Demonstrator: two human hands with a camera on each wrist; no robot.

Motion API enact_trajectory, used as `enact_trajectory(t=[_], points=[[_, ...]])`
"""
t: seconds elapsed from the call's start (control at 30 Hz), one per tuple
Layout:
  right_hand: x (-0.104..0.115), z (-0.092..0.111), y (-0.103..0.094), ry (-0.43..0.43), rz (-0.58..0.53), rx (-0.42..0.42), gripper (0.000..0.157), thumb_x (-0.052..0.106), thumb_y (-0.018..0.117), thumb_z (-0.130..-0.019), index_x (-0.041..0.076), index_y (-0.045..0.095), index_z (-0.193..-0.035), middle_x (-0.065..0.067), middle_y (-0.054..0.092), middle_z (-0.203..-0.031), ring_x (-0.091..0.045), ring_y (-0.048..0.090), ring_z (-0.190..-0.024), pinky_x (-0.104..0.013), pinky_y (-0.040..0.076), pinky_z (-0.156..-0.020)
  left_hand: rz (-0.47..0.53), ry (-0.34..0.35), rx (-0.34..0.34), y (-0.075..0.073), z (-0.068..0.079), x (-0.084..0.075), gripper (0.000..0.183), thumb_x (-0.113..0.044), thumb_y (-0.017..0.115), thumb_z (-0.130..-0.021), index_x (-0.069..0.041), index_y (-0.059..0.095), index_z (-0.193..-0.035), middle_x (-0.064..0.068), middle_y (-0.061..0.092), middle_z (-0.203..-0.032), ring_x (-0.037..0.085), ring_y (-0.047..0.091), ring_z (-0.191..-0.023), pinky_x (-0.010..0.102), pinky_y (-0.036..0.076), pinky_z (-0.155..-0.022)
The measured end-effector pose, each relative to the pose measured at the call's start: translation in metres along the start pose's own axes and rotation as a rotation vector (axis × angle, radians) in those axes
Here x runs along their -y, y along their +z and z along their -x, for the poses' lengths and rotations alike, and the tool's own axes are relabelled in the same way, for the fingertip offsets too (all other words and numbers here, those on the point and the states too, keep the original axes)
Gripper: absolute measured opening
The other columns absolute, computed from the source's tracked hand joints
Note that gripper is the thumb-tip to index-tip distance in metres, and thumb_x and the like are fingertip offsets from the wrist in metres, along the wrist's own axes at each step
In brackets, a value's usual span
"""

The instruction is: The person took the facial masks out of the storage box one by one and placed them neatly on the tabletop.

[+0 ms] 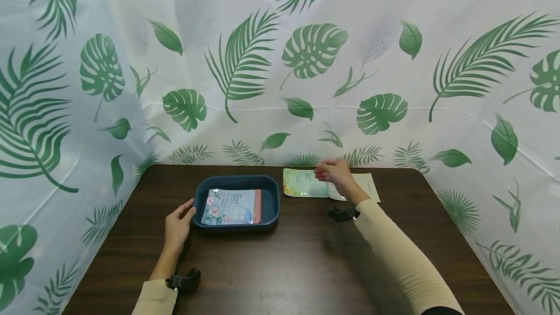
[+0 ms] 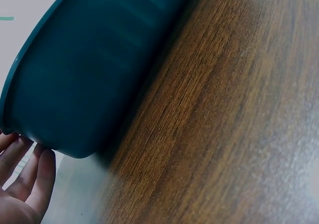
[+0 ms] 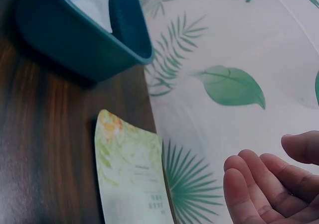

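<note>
A dark blue plastic basin (image 1: 274, 208) stands on the table. Inside lies a light blue floral sachet (image 1: 229, 205), a pink sachet (image 1: 257, 205) showing along its right edge. My left hand (image 1: 177, 227) is at the basin's left end; in the left wrist view its extended fingertips (image 2: 46, 159) touch the outer wall just below the rim. Over the flat sachets at the back, my right hand (image 1: 337, 175) hovers with nothing in it, fingers slightly bent. Beneath it are a green-and-yellow floral sachet (image 1: 302, 183) and a pale cream sachet (image 1: 367, 186), partly hidden by the hand.
The dark wooden table (image 1: 280, 266) ends at a white leaf-printed cloth (image 1: 262, 125) hanging behind it. Both wrists carry black straps (image 1: 343, 214). The sachets at the back lie close to the table's far edge, right of the basin.
</note>
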State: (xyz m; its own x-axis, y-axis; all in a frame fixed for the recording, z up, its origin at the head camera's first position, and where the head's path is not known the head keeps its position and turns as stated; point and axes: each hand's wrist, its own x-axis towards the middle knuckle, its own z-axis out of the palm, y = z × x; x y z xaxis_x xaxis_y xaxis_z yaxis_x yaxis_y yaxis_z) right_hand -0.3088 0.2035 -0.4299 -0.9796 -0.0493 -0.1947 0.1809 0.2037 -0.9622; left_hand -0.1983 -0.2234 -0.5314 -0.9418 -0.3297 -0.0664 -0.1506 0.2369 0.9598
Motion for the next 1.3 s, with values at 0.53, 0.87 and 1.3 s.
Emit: enact_trajectory(t=[0.53, 0.87, 1.3], points=[[-0.002, 0.000, 0.036, -0.007, 0.018, 0.064, 0.035, 0.015, 0.057, -0.098, -0.012, 0.059, -0.120, -0.016, 0.072, -0.095, -0.019, 0.070, -0.080, -0.038, 0.057, -0.083, -0.002, -0.006, 0.001, 0.001, -0.001, 0.002, 0.041, -0.021, 0.052, -0.101, -0.006, 0.052, -0.140, 0.017, 0.048, -0.147, 0.030, 0.040, -0.139, 0.048, 0.033, -0.113], [-0.002, 0.000, 0.058, -0.018, -0.013, 0.089, 0.033, 0.011, 0.058, -0.096, -0.015, 0.061, -0.116, -0.016, 0.072, -0.085, -0.013, 0.067, -0.067, -0.039, 0.058, -0.079, 0.012, 0.001, 0.002, 0.001, -0.001, 0.001, 0.041, -0.021, 0.051, -0.102, -0.006, 0.052, -0.140, 0.016, 0.049, -0.147, 0.027, 0.043, -0.135, 0.045, 0.036, -0.111], [-0.001, 0.002, 0.089, -0.033, -0.004, 0.104, 0.031, 0.013, 0.061, -0.095, -0.011, 0.064, -0.114, -0.022, 0.073, -0.092, -0.020, 0.070, -0.073, -0.044, 0.057, -0.082, 0.011, -0.031, -0.002, 0.001, 0.000, 0.000, 0.041, -0.020, 0.050, -0.102, -0.007, 0.051, -0.141, 0.015, 0.048, -0.148, 0.027, 0.043, -0.135, 0.046, 0.035, -0.112]])
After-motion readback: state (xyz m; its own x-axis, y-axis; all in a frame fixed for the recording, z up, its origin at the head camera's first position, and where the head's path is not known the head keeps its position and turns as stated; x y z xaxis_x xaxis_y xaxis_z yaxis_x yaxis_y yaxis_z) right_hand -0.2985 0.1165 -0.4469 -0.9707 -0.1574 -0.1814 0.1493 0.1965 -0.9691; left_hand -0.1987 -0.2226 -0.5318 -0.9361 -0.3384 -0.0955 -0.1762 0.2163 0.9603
